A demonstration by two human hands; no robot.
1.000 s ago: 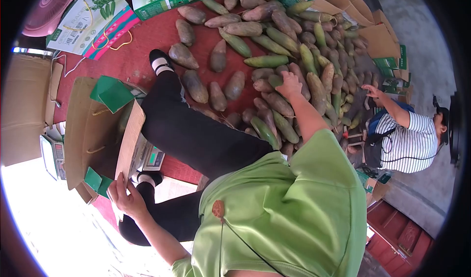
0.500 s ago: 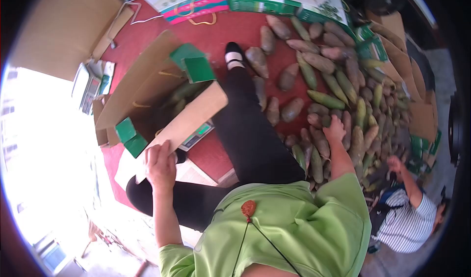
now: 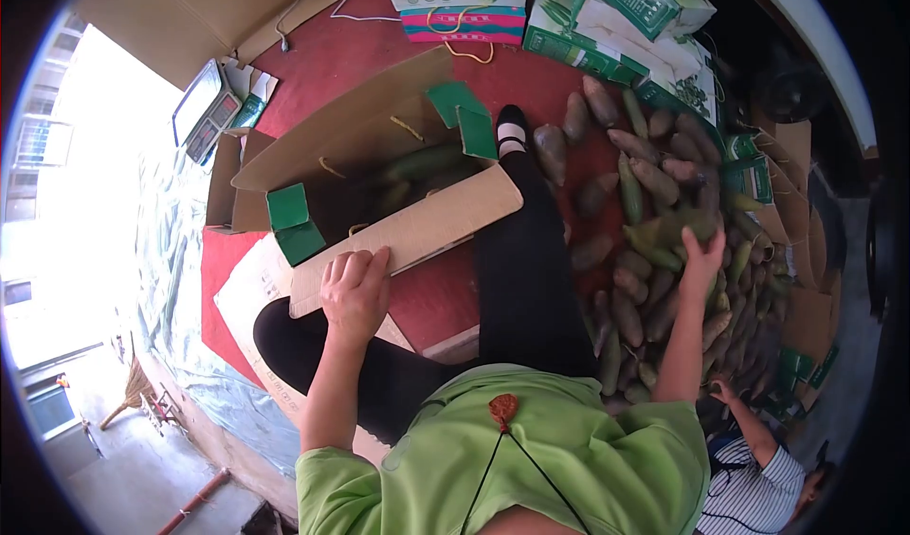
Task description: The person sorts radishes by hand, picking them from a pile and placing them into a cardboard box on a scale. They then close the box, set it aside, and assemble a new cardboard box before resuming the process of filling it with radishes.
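Evidently, picking-up was under way: elongated brown-and-green root vegetables point(image 3: 627, 317) sprawled right of centre, an open brown cardboard box point(image 3: 351, 137) left of centre. Its long tan flap point(image 3: 427, 228) sat under the closed left hand point(image 3: 355, 293); the right hand point(image 3: 701, 258), centre-right, seemed curled round a blurred green vegetable point(image 3: 675, 227), calling for firm hold next.

At left, the bare left hand point(image 3: 354, 296) curls its fingers point(image 3: 347, 268), back upward; at right, the bare right hand point(image 3: 703, 256) sits slightly farther, its bare forearm point(image 3: 684, 341) extended.
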